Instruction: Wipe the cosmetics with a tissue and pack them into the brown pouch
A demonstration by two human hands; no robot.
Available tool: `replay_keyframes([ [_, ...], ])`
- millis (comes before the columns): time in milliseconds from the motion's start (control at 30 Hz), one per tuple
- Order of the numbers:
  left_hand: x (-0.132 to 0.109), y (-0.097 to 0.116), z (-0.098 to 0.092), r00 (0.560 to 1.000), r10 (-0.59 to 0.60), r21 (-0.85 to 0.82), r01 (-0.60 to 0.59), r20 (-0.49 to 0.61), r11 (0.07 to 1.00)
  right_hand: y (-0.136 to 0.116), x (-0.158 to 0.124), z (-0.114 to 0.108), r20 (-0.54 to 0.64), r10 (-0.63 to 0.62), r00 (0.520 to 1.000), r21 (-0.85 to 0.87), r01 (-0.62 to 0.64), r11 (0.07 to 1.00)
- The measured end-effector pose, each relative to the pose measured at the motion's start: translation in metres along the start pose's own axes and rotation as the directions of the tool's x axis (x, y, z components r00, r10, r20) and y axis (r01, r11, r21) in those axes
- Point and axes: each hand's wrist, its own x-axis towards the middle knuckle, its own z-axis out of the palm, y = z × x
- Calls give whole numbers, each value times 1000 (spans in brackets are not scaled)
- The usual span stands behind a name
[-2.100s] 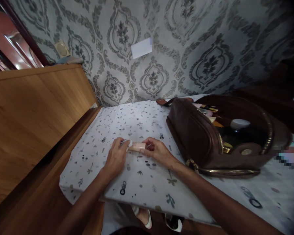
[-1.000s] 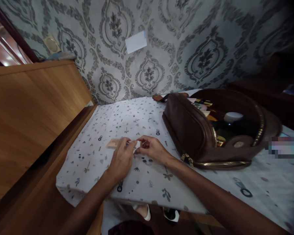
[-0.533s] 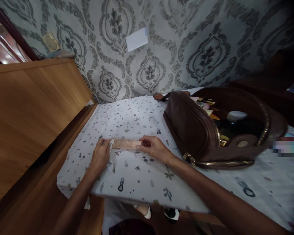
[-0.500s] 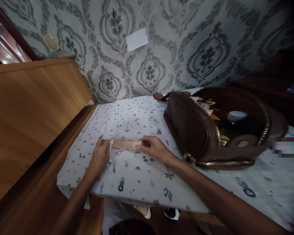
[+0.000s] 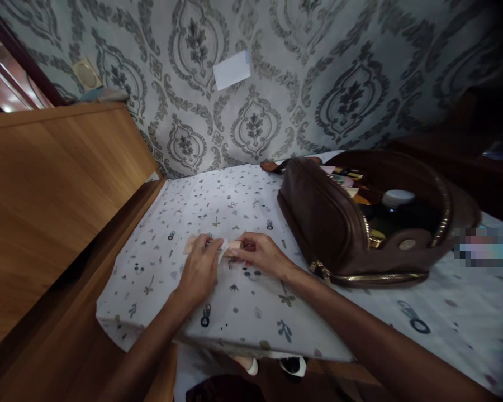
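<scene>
A slim, oblong peach-coloured cosmetic tube (image 5: 235,245) lies level just above or on the patterned cloth; I cannot tell whether it touches. My right hand (image 5: 262,254) pinches its right end between thumb and fingers. Wrapped over the tube's middle is my left hand (image 5: 199,271), pressing a thin white wipe (image 5: 223,248) against it. The tube's left end shows past the left fingers, while its middle is hidden under them and the wipe.
To the right stands an unzipped brown leather bag (image 5: 318,218) with cosmetics and a white-lidded jar (image 5: 398,197) inside. A wooden panel (image 5: 67,206) rises on the left. The white printed cloth (image 5: 235,312) covers the table up to the wallpapered wall (image 5: 251,123).
My left hand has slid right along the tube with the wipe, from its left end to its middle. My right hand stays at the right end.
</scene>
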Motion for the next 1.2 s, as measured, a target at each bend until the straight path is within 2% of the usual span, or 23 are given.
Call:
replay_keyframes([
  [100, 2, 15, 4, 998, 66, 6, -66, 20, 998, 1, 1, 1, -8, -2, 1000, 21, 2, 1000],
  [200, 5, 15, 4, 996, 80, 41, -81, 29, 996, 2, 2, 0, -25, -22, 999, -6, 22, 1000],
  [300, 6, -2, 0, 999, 34, 94, -35, 11, 995, 2, 1, -1, -28, -23, 999, -31, 22, 999],
  [400, 4, -30, -5, 999, -50, 144, 52, -18, 988, 1, 0, -1, -40, -6, 999, -40, 4, 999],
  [533, -6, -65, -12, 992, -117, 155, 124, -53, 980, 0, 0, 1, -38, 7, 999, 30, -6, 1000],
  [667, -15, -78, -15, 986, -134, 94, 143, -95, 985, -2, -1, 2, -16, 11, 1000, 93, -10, 996],
  [767, -16, -66, -16, 989, -127, 75, 133, -81, 988, -5, -2, 2, 2, 26, 1000, 98, -26, 995],
  [867, -12, -43, -13, 994, -91, 63, 94, -54, 994, -7, -3, 2, 2, 43, 999, 81, -44, 996],
  [1033, -2, -5, -2, 997, 61, 55, -59, -41, 997, -4, -4, 7, -12, 38, 999, 118, -36, 992],
  [1100, 2, 1, 3, 991, 126, 61, -123, -43, 991, 0, -4, 9, -30, 30, 999, 165, -24, 986],
  [1200, 9, -4, 8, 982, 174, 101, -165, -80, 981, 6, -3, 8, -44, 9, 999, 148, -2, 989],
])
